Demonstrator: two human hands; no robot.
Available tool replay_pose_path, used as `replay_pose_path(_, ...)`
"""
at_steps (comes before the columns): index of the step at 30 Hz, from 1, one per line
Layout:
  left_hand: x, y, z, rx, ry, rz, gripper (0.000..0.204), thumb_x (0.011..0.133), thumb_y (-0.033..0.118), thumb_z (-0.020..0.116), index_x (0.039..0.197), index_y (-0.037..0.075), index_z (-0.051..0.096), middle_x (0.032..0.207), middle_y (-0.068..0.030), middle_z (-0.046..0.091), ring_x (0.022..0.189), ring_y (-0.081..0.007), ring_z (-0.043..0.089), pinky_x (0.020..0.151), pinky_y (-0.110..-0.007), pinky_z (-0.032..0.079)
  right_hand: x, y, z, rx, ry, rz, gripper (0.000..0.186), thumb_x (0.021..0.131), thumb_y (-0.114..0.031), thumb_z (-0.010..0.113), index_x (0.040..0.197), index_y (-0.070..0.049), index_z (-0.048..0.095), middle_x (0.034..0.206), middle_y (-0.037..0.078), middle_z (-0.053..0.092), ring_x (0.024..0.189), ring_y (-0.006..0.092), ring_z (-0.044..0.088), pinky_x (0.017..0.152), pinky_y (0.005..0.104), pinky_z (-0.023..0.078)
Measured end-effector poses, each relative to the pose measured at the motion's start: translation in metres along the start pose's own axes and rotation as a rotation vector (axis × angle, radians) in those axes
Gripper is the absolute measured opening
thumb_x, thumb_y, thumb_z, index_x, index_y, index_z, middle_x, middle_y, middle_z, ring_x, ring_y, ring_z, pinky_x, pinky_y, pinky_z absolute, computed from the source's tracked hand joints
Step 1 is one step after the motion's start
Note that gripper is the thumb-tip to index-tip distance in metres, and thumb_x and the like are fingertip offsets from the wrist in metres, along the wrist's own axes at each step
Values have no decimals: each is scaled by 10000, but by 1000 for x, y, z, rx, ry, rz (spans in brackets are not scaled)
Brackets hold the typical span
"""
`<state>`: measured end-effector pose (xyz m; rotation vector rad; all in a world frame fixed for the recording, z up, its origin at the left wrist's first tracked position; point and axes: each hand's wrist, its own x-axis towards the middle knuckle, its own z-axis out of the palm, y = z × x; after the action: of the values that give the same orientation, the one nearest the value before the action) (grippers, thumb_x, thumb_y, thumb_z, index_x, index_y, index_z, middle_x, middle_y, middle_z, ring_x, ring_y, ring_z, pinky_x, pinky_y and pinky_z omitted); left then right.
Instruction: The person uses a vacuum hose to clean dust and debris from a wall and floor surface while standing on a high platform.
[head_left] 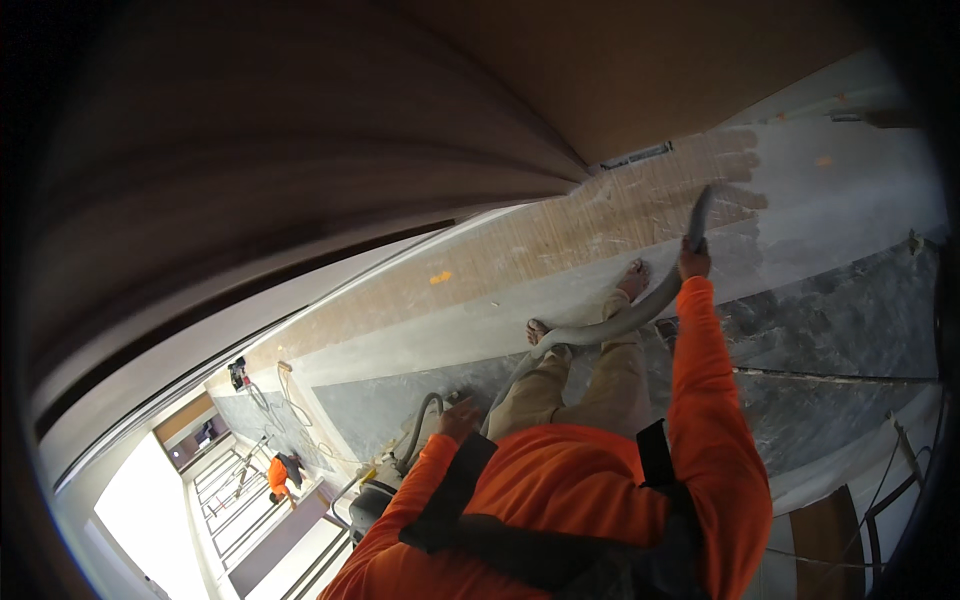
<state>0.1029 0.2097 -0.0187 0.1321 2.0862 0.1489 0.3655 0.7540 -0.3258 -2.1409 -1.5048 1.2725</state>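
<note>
I sit on the floor in an orange long-sleeved shirt, legs stretched out and feet bare (632, 277). My right hand (692, 262) reaches forward and grips the grey vacuum hose (640, 312) just behind its dark nozzle (700, 212), which rests on the dusty floor. The hose runs back across my legs toward a vacuum unit (375, 495) at my left. My left hand (458, 418) lies curled beside the hose's end near that unit; whether it grips anything is unclear.
The floor (560, 240) has a bare wood-coloured strip, pale dusty patches and darker grey slabs (840, 320). A wall and ceiling fill the upper left. Far down the hallway another person in orange (279, 474) bends over, with cords on the floor nearby.
</note>
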Motion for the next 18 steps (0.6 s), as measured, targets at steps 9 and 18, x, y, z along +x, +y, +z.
replay_pose_path(9, 5, -152, -23, -318, 1, -10, 597, 921, 389, 709, 1397, 52, 584, 1033, -139, 758, 854, -163, 716, 673, -302, 562, -147, -46, 128, 182, -252, 22, 543, 946, -411, 631, 1330, -28, 592, 1232, 238, 674, 1143, 389, 655, 939, 423, 495)
replay_pose_path(18, -57, -318, 6, -542, 89, -214, 618, 936, 307, 708, 1452, 29, 513, 1044, -124, 730, 787, -162, 691, 575, -316, 558, -291, -83, 236, -199, -512, -19, 652, 934, -448, 609, 1396, 7, 537, 1319, 238, 629, 1186, 406, 622, 1011, 464, 479)
